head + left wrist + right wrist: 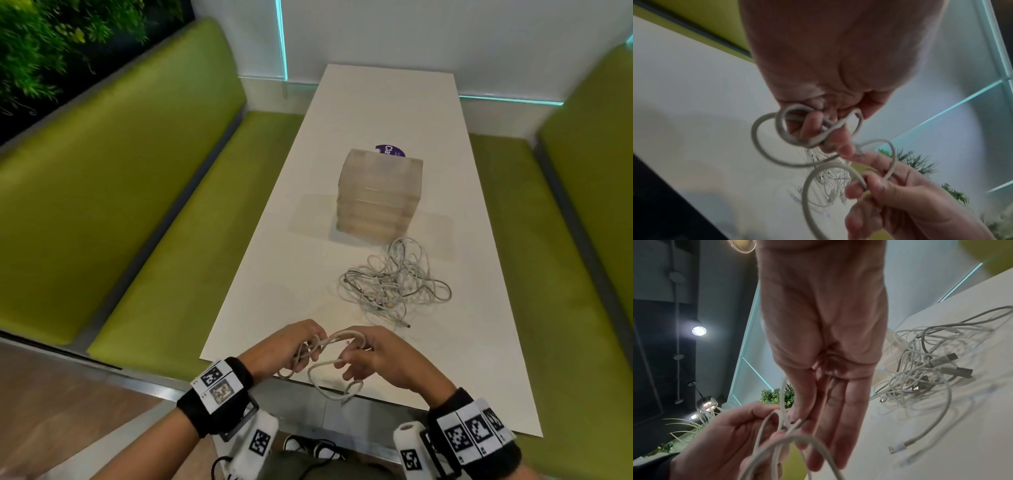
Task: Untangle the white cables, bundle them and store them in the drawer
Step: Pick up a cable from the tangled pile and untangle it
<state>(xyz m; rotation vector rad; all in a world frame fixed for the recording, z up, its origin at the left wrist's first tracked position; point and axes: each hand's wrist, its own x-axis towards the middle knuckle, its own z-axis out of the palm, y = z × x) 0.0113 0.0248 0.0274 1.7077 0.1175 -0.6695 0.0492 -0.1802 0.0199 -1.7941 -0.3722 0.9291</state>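
Observation:
One white cable (329,342) is held in loops between both hands, just above the near edge of the white table (394,102). My left hand (303,346) has its fingers curled round several coils of the cable (785,134). My right hand (359,356) pinches the same cable (863,180) a little to the right, and a loose loop (325,387) hangs below. The remaining white cables lie in a tangled pile (394,284) on the table beyond the hands; the pile (920,369) shows several plugs. A translucent drawer unit (380,195) stands behind the pile, drawers shut.
A purple round sticker (390,150) lies behind the drawer unit. Green benches flank the table on the left (137,171) and right (582,240). A white wall with teal light strips (281,37) closes the far end. Plants (41,41) grow at the upper left.

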